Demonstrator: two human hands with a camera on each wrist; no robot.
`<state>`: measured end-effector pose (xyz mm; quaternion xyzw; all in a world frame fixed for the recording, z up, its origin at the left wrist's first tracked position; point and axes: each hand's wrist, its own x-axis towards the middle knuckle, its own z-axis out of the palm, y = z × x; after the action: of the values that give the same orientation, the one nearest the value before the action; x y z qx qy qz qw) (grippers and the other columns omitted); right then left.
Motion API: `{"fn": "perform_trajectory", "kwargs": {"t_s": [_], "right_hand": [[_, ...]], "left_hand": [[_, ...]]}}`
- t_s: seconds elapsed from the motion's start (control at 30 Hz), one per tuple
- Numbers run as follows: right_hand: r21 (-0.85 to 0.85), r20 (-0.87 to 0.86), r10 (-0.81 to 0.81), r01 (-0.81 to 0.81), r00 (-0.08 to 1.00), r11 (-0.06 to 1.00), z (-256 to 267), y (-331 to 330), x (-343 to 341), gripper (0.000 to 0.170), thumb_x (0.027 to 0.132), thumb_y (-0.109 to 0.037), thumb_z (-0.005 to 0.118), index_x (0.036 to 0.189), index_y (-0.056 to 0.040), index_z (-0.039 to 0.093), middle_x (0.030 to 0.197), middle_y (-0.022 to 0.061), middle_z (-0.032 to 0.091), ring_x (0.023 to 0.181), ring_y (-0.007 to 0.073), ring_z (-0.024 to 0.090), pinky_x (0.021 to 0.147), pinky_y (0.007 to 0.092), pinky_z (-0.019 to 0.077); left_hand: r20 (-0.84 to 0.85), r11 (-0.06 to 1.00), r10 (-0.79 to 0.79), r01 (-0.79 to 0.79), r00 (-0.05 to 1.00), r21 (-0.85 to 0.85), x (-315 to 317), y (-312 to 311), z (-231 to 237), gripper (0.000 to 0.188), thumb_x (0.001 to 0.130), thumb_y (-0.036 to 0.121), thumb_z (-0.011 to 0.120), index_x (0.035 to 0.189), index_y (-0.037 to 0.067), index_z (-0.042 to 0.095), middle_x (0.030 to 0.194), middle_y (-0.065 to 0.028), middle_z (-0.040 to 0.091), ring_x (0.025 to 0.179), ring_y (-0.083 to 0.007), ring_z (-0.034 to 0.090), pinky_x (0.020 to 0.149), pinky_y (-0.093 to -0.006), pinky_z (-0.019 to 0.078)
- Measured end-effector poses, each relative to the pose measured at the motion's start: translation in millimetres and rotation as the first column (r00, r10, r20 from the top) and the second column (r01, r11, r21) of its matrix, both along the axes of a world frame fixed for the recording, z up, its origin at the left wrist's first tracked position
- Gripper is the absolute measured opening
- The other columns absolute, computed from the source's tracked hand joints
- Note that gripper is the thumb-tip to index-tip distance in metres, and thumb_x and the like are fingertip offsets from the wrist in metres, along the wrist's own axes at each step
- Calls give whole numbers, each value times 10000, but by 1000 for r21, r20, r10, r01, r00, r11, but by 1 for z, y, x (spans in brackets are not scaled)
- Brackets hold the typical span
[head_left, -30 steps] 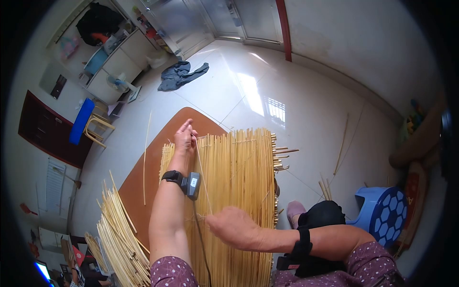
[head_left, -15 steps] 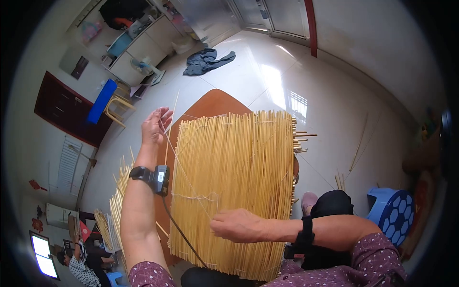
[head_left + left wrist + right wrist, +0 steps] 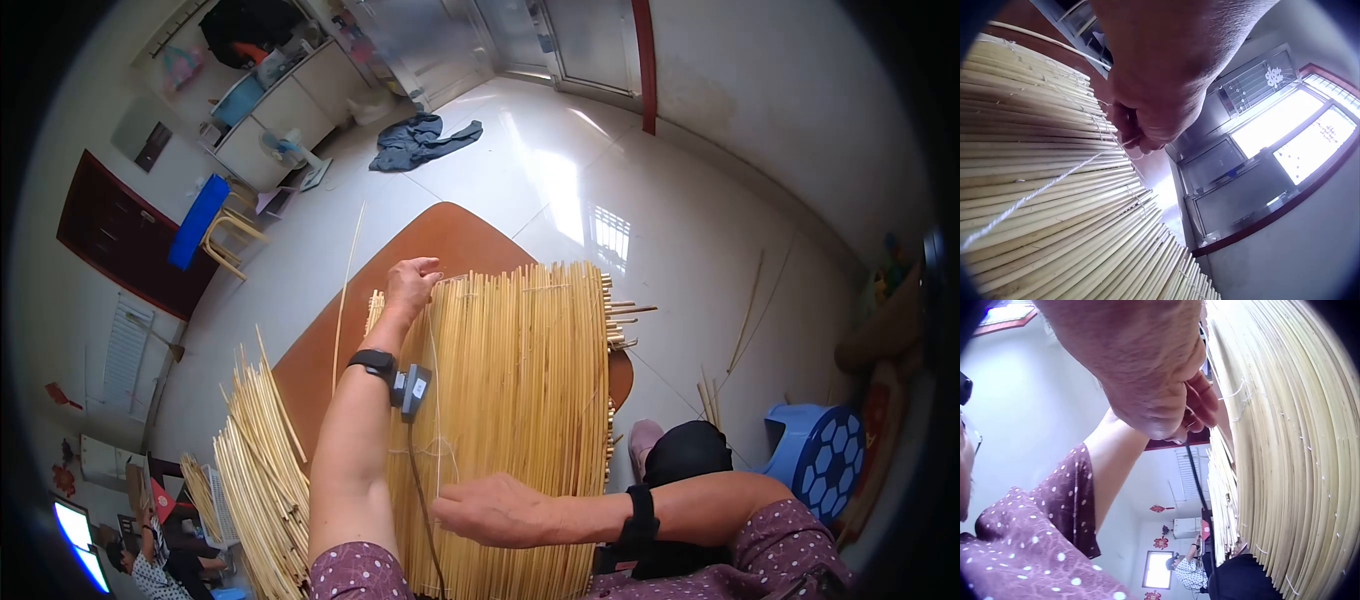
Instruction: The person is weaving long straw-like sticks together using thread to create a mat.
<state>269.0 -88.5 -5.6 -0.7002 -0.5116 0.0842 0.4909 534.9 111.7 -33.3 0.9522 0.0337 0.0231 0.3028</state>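
Note:
A mat of straw-coloured reed stalks, bound side by side with white thread, lies on a brown board. My left hand is at the mat's far left corner, fingers curled and pinching a white string. From there the string crosses the mat towards me, to my right hand. That hand hovers low over the near part of the mat, its curled fingers gripping the string, as the right wrist view also shows in part. A loose loop of thread lies on the stalks between the hands.
Loose stalks are heaped left of the mat. One long stalk lies across the brown board. A blue stool stands at the right, and a dark garment lies on the floor ahead. Another person sits far left.
My left hand swung out left past the mat's edge, drawing the string slantwise, then came back right to the far corner. My right hand stayed over the near part of the mat.

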Motion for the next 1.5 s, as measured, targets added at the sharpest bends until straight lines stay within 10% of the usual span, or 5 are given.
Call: {"fn": "perform_trajectory", "kwargs": {"t_s": [0.3, 0.83, 1.03, 1.3, 1.5], "right_hand": [[-194, -12, -18, 15, 1000, 981, -12, -27, 10, 79, 834, -84, 501, 861, -14, 478, 797, 155, 541, 714, 361, 609, 559, 436, 496], [-180, 21, 29, -24, 999, 983, -17, -21, -5, 83, 817, -68, 499, 872, -22, 458, 800, 138, 510, 734, 317, 594, 563, 393, 508], [-230, 40, 39, -29, 998, 973, -23, -20, -9, 93, 817, -72, 499, 885, -17, 466, 811, 140, 516, 739, 317, 603, 568, 392, 518], [-202, 43, 30, -21, 999, 979, -20, -23, -6, 96, 817, -77, 501, 878, -14, 461, 807, 139, 517, 721, 310, 601, 560, 392, 514], [-137, 25, 9, -6, 1000, 991, -20, -22, -6, 89, 814, -76, 509, 843, 6, 489, 737, 138, 562, 685, 316, 627, 554, 411, 516]], "left_hand": [[30, 884, -151, 121, 988, 452, 27, -21, -18, 140, 839, 196, 634, 933, 153, 728, 957, -66, 682, 930, -257, 647, 843, -378, 510], [-25, 944, -274, 273, 962, 186, 37, -9, -14, 140, 795, 168, 677, 884, 71, 726, 783, -69, 696, 611, -135, 633, 599, -296, 514], [-105, 900, 95, -130, 990, -416, 47, -24, -7, 131, 809, 87, 658, 895, 7, 715, 798, -80, 695, 527, -129, 611, 522, -265, 504], [-290, 921, -317, 366, 903, 134, 48, -4, 3, 183, 770, 140, 731, 925, 44, 737, 790, -77, 707, 748, -158, 673, 666, -281, 533], [-106, 992, -94, 102, 990, 73, 44, -21, -2, 119, 813, 99, 674, 891, 32, 734, 778, -76, 698, 681, -139, 657, 609, -268, 534]]}}
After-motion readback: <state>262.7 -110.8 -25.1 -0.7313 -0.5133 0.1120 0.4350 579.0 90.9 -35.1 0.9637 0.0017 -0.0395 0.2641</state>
